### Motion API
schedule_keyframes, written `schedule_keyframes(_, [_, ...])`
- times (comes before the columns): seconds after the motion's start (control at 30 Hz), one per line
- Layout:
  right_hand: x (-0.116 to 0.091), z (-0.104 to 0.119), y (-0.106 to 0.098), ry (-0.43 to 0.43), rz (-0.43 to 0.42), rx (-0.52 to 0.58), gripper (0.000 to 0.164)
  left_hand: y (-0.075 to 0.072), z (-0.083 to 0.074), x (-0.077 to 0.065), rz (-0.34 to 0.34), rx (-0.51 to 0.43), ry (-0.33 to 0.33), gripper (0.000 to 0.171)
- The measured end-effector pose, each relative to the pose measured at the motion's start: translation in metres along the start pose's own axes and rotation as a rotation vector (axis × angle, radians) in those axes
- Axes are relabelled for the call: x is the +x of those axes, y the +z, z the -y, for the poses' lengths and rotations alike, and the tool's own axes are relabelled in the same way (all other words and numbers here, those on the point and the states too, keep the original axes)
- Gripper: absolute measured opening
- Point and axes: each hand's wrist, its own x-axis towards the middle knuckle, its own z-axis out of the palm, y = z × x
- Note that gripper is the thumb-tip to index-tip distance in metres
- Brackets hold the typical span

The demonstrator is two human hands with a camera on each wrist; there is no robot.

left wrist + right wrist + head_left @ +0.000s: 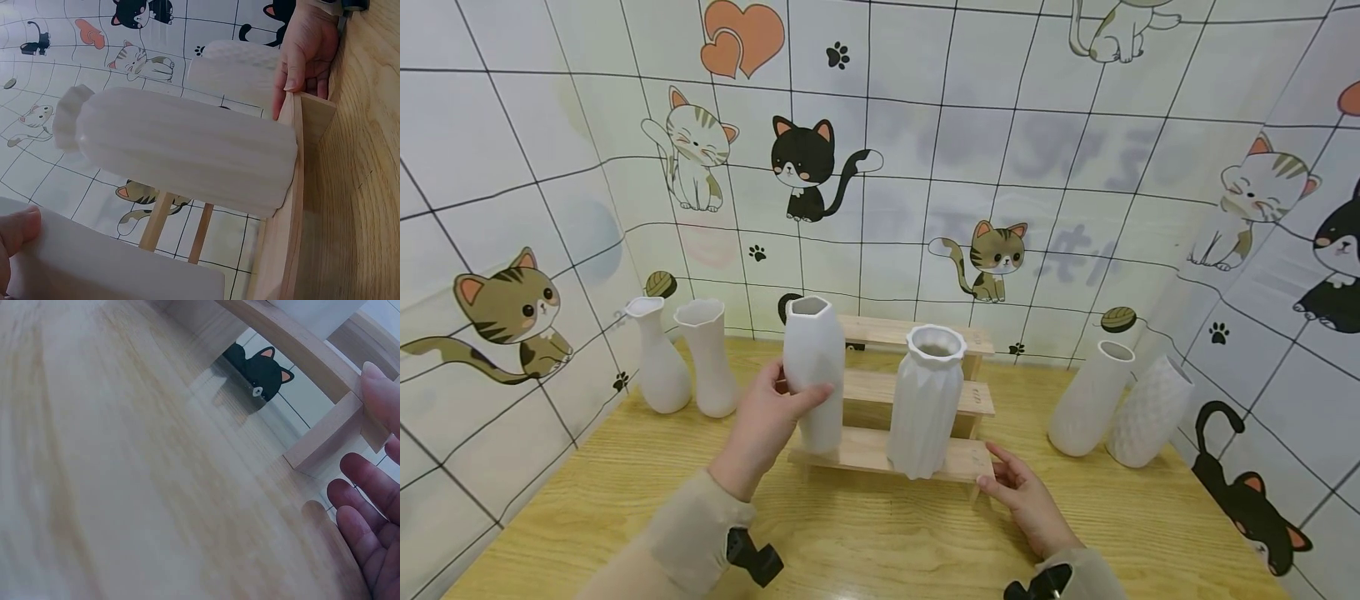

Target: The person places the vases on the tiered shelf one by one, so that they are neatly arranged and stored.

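Note:
My left hand (775, 408) grips a smooth white faceted vase (823, 367), thumb across its front. In the left wrist view a narrow gap shows between this vase's base and the lowest board. A white ribbed vase (927, 408) with a ruffled rim stands upright on the lowest board of a three-step wooden stand (857, 450). At that board's right end, my right hand (1026, 500) pinches the corner, thumb on the near side and fingers beyond it. The right wrist view shows the thumb (382, 394) against the board and the other fingers loosely bent below.
Two white vases, one round-bellied (662, 367) and one flared (707, 358), stand at the back left. At the right are a plain slanted-looking vase (1086, 408) and a textured one (1148, 412). Cat-patterned walls enclose the wooden table (865, 542) behind and at both sides.

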Motion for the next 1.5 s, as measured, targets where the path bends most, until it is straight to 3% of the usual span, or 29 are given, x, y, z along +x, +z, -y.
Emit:
schedule_keyframes(0.93, [-0.002,0.0,-0.001,-0.008,-0.006,-0.019,0.068,0.037,0.005,0.004,0.059,0.031,-0.026,0.071])
schedule_keyframes(1.5, [-0.002,0.002,-0.001,-0.007,-0.002,-0.001,0.067,0.053,0.012,0.006,0.084,0.005,0.016,0.066])
